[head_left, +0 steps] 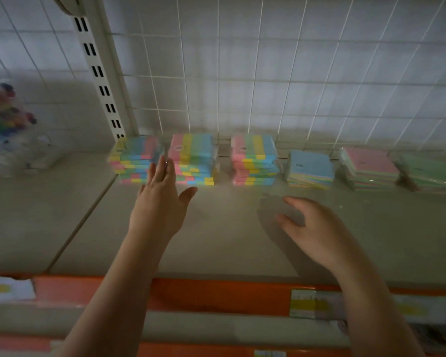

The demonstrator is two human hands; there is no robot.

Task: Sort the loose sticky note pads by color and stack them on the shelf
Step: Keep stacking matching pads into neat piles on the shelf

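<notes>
A person stands before a pale beige metal shelf (216, 240) with an orange front edge strip (216, 295) and a white wire grid back panel (268, 73). Along the foot of this grid panel stand the sticky note pads in a row. Nearest to the slotted white upright post (98, 73) is a stack of striped multicolour pads (135, 159), then a second striped stack (195, 161) and a third striped stack (254, 161). Farther from the post lie lower piles: one with a blue pad on top (310, 172), one with a pink top (370, 171), and one with a green top (428, 175). The left hand (162, 199) reaches with fingers straight and spread, the fingertips at the gap between the first two striped stacks, holding nothing. The right hand (317, 228) hovers over the bare shelf in front of the piles, fingers loosely curved and apart, empty. Beyond the post, blurred colourful items (5, 112) stand.
</notes>
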